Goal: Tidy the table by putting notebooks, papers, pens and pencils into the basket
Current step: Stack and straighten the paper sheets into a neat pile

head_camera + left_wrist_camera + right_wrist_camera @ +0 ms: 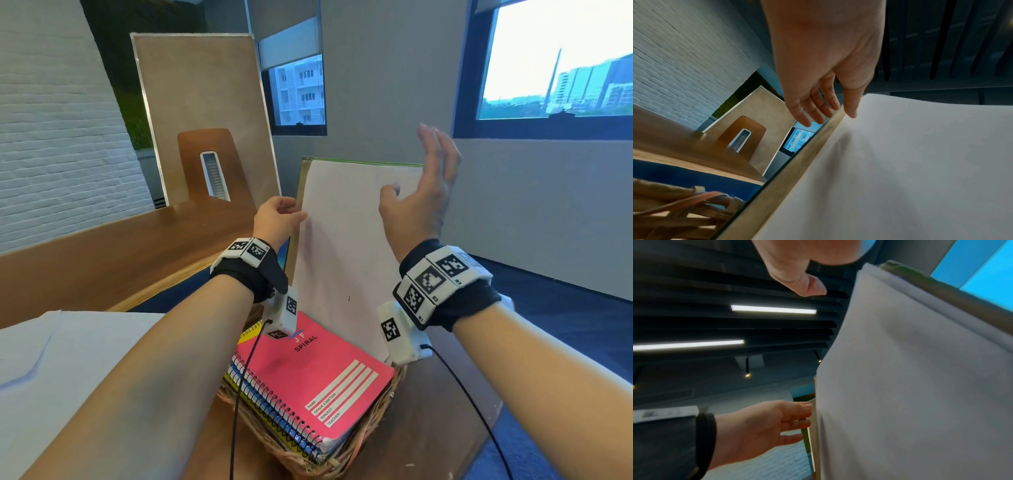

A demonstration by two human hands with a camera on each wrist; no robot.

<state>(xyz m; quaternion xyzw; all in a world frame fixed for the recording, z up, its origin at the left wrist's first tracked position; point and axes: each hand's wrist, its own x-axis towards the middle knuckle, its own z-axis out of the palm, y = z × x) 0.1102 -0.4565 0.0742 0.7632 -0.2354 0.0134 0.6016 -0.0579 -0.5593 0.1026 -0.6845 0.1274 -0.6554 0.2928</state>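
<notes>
Left hand (278,219) pinches the left edge of the papers (346,246), thumb on the near face and fingers behind. The sheets stand nearly upright, long axis vertical, bottom edge down in the far side of the basket (370,435), behind the pink notebook (308,373). Right hand (421,192) hovers spread at their upper right corner, holding nothing. The left hand steers them down, I'd say.

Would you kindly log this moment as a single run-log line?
left hand: holds papers edge | right hand: open, off papers | papers: upright in basket | pink notebook: in basket
</notes>
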